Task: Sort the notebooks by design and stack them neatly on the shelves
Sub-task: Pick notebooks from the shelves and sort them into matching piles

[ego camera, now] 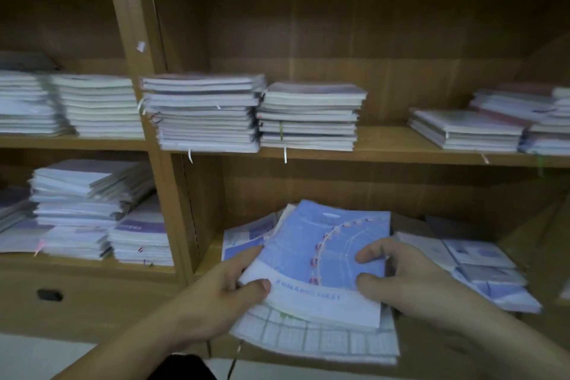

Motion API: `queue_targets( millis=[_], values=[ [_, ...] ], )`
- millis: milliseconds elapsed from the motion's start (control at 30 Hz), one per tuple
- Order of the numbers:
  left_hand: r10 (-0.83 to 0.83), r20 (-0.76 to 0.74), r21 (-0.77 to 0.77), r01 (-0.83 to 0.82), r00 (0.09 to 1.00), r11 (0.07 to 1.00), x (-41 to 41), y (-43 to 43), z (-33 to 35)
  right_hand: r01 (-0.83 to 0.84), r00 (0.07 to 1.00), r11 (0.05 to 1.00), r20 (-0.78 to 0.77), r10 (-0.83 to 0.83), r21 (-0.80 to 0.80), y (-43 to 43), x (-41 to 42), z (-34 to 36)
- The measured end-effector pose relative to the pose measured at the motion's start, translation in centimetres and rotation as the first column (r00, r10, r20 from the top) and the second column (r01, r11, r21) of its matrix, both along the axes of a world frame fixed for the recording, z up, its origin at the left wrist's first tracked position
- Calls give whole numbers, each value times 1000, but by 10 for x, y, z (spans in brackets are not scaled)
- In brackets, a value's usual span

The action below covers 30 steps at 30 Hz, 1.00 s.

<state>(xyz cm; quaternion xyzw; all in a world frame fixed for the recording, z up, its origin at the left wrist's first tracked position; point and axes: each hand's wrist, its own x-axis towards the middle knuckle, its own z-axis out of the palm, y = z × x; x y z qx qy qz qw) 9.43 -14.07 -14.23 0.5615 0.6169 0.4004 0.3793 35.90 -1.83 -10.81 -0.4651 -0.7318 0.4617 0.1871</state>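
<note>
1. Our left hand [225,284] and right hand [401,274] grip opposite edges of a blue notebook [324,253], low centre of the frame, over a loose pile [308,339] on the lower shelf [208,259].
2. The upper stacks [200,114] look tidy, but scattered notebooks [481,268] at lower right remain unsorted, so we judge the sorting partly done.

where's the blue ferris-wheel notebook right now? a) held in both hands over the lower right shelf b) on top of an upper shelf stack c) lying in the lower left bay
a: the left hand and right hand both grip the blue notebook over the lower right shelf.
</note>
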Motion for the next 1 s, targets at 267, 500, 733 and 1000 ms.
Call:
queue_targets(
  millis=[267, 500, 733, 1000],
  values=[
    [-78, -60, 163, 86, 995, 983, 18, -50, 107, 25, 951, 999, -308, -17, 24, -72, 31, 100],
    [143, -140, 354, -86, 980, 931, 17, -20, 190, 243, 881, 937, -462, -104, 252, -45, 2, 178],
    [134, -123, 348, -83, 983, 934, 2, 24, 233, 236, 822, 954, -562, -95, 184, -14, -12, 220],
    [26, -93, 343, 7, 995, 939, 13, 54, 235, 317, 822, 919, -552, -142, 236, -13, 14, 228]
  ],
)
